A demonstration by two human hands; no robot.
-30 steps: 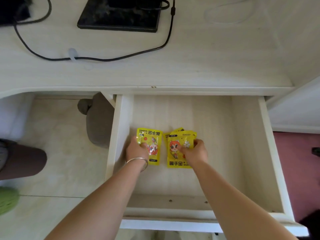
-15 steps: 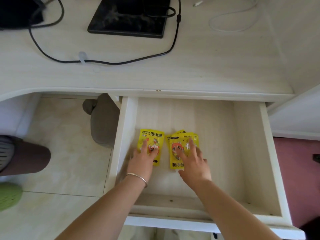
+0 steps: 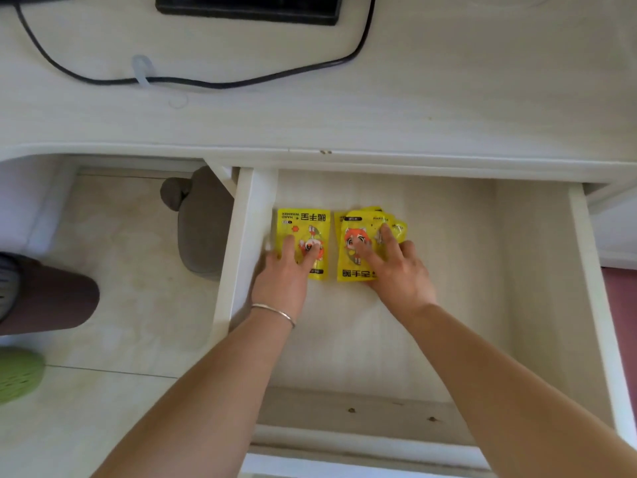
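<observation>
Pressing 1 yellow packet (image 3: 303, 224) flat with left hand (image 3: 286, 274), fingers straight, close to left wall of drawer (image 3: 243, 257). Pressing fanned stack (image 3: 355, 274) just beside with right hand (image 3: 396, 270), also flat, no pinch. Risk: spreading stack further by sideways push; jamming packet edge against wall.

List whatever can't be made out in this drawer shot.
Head view, right stack of packets: the count is unclear. The top packet and the right hand cover the rest, and only corners show.
Head view, left packet: part of its picture lies under the left hand.
Head view, black device on the desk: cut off by the top edge, kind unclear.
Head view, grey object beside the drawer: partly hidden by the desk edge.
</observation>
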